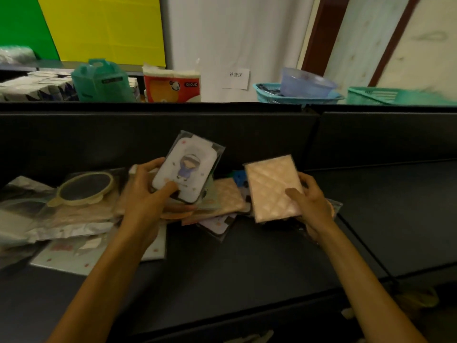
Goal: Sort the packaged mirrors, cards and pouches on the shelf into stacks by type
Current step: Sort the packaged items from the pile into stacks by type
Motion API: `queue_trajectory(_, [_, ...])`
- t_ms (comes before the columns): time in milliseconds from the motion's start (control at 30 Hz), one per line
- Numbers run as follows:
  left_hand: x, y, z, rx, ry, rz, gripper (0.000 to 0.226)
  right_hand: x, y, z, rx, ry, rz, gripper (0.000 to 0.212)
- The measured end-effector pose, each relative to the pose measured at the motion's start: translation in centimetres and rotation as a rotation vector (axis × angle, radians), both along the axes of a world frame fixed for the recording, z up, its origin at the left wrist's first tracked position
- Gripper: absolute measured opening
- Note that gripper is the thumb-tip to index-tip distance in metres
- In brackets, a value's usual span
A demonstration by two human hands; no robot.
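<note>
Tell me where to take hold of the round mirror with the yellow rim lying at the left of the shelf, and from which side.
Pinch the round mirror by its yellow rim at the near edge, where two small ear-like bumps stick out, coming from above and the front. It lies flat in a clear wrapper on the pile of packets, so the thin disc gives little else to grip. Both hands are full: free one first.
</note>
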State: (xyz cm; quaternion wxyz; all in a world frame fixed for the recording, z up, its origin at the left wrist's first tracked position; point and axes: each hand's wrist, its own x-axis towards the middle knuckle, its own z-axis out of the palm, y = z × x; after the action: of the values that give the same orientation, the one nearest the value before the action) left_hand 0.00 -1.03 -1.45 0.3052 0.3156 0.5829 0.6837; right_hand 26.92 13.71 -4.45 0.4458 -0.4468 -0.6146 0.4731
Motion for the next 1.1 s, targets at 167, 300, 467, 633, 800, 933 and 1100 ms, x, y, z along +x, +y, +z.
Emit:
queue_trajectory(167, [5.9,0.7,0.8,0.042,-0.216,-0.319,0.058,6.3,-0.8,-0.1,0.06,0.142,-0.012,0.049])
queue_trajectory(300, [13.0,2.5,-0.2,0.037,-0.219,-0.409,0.047,13.1,-1.5,-0.9,0.102,0.193,-0.028,0.049])
queue_trajectory(467, [23.9,5.0,-1.1,0.031,-0.28,-0.465,0.042,23.7,-2.1,-1.9,0.141,0.21,-0.099,0.051])
queue_trajectory(633, [34.9,7.1,-2.0,-0.032,-0.273,-0.561,0.047,35.1,-2.6,-3.2,0.172,0.21,-0.206,0.055])
queue_trajectory(800, [43.8,9.7,-2.2,-0.078,-0.268,-0.648,0.048,44.8,-2.4,-3.5,0.142,0.247,-0.297,0.054])
queue_trajectory(933, [49.3,12.8,-2.4,-0.088,-0.238,-0.643,0.039,50.7,-1.0,-3.7,0.16,0.258,-0.389,0.054])
queue_trajectory(1100, [55.3,17.8,-2.7,-0.087,-0.199,-0.663,0.039,56.9,3.0,-4.4,0.151,0.215,-0.435,0.055])
